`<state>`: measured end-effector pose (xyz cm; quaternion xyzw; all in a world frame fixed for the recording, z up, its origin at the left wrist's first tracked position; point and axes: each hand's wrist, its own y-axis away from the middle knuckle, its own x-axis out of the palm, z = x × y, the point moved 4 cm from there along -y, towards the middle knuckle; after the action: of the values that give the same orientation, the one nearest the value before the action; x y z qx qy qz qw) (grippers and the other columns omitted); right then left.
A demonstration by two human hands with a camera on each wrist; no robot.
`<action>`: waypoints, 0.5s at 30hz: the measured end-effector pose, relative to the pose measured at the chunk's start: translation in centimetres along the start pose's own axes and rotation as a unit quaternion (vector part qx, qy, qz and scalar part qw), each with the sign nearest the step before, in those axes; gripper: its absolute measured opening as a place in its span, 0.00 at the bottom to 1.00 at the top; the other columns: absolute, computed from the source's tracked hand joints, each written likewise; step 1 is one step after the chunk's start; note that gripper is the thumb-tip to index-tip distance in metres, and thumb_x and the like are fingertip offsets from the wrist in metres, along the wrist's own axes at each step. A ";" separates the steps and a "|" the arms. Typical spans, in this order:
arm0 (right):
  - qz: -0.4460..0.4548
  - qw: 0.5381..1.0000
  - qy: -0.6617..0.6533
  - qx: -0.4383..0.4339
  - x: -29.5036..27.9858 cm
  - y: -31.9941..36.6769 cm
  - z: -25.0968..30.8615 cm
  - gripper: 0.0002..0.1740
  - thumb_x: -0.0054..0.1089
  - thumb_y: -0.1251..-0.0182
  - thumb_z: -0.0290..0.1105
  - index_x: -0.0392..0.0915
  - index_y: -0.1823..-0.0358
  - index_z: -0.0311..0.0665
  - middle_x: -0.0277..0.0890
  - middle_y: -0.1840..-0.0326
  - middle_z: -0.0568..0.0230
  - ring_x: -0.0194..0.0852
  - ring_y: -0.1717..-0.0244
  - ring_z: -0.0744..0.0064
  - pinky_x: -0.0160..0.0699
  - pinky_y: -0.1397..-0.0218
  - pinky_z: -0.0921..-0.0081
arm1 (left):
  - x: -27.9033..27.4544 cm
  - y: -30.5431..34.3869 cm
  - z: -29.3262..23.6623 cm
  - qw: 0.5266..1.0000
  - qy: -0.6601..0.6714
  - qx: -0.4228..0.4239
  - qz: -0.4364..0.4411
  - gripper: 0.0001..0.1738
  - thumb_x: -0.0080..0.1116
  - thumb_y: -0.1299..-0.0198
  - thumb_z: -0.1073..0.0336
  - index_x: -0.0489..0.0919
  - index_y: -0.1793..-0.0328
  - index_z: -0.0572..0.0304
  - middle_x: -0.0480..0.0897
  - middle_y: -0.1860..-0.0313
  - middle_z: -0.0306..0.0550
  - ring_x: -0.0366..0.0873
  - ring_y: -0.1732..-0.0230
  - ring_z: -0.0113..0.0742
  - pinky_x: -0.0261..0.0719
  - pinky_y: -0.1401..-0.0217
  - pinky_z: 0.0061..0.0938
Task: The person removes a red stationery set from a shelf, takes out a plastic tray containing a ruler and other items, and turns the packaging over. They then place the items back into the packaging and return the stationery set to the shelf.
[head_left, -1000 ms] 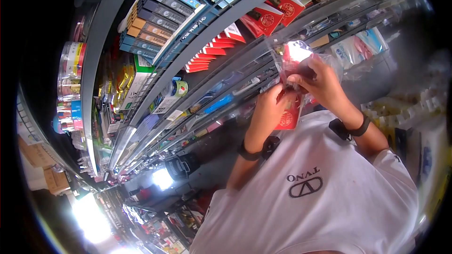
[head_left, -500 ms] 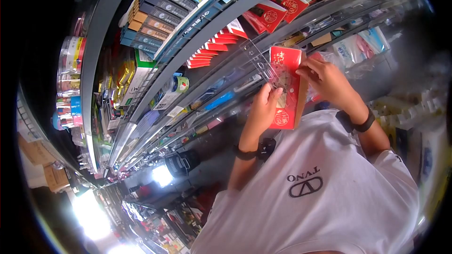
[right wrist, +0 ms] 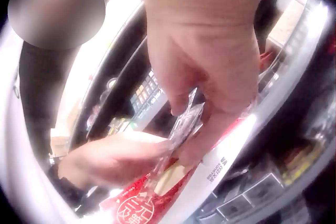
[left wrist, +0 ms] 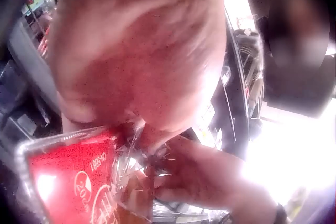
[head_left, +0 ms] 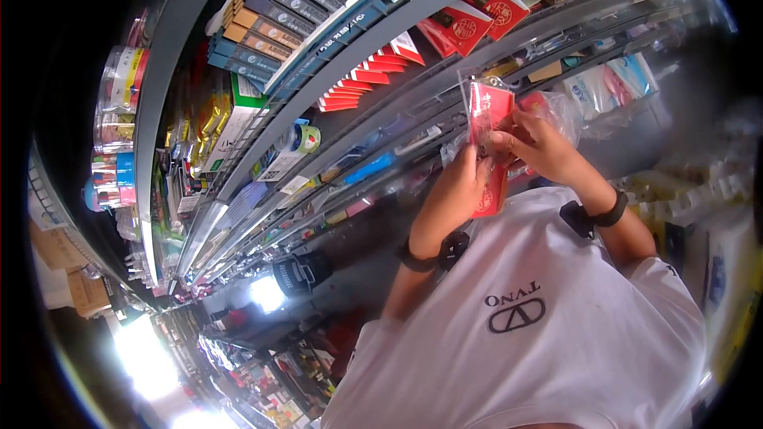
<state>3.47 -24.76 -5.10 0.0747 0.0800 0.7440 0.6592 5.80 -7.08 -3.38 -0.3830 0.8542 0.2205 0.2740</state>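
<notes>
moved: red envelope pack went from face-on to nearly edge-on, and both hands are bunched closer on it
left hand: fingers curled round the pack's lower part
right hand: pinching the clear plastic wrap
where: held up just in front of the store shelf

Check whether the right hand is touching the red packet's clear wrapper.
Touching. The right wrist view shows the right hand pinching the clear wrapper between thumb and fingers.

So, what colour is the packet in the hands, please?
Red packet, in clear plastic; clearest in the head view.
</notes>
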 end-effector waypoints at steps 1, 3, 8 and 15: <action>-0.006 1.000 -0.007 0.002 0.1 0.0 -0.2 0.19 0.60 0.23 0.40 0.74 0.52 0.28 0.81 0.64 0.57 0.82 0.63 0.76 0.82 0.61 0.74 | 0.1 -0.1 -0.1 1.000 -0.006 0.012 -0.003 0.15 0.49 0.25 0.62 0.69 0.43 0.69 0.80 0.50 0.71 0.77 0.47 0.71 0.76 0.50 0.50; -0.022 1.000 -0.008 -0.012 0.2 -0.2 -0.4 0.18 0.61 0.24 0.40 0.75 0.53 0.28 0.81 0.66 0.55 0.80 0.64 0.77 0.79 0.62 0.73 | 0.5 -0.2 -0.3 0.999 -0.017 0.036 -0.009 0.17 0.50 0.24 0.60 0.68 0.46 0.70 0.78 0.53 0.75 0.77 0.52 0.74 0.76 0.55 0.54; -0.133 0.974 0.047 -0.178 -0.3 -0.8 -1.3 0.14 0.58 0.22 0.35 0.73 0.52 0.28 0.79 0.63 0.57 0.78 0.63 0.79 0.80 0.60 0.72 | 0.7 -0.6 -0.6 0.998 0.021 0.049 -0.032 0.26 0.61 0.31 0.54 0.67 0.45 0.71 0.77 0.48 0.75 0.77 0.49 0.72 0.76 0.52 0.53; -0.056 0.996 -0.046 -0.044 0.0 -0.7 0.1 0.12 0.54 0.21 0.31 0.70 0.47 0.28 0.78 0.55 0.62 0.83 0.54 0.75 0.92 0.55 0.72 | 1.0 -1.2 -0.7 0.997 -0.051 0.046 -0.027 0.30 0.67 0.37 0.54 0.67 0.45 0.72 0.77 0.50 0.72 0.78 0.48 0.69 0.78 0.50 0.52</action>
<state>4.20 -24.72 -5.15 0.0750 0.0205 0.7046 0.7053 5.98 -8.76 -3.68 -0.3814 0.8376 0.1928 0.3402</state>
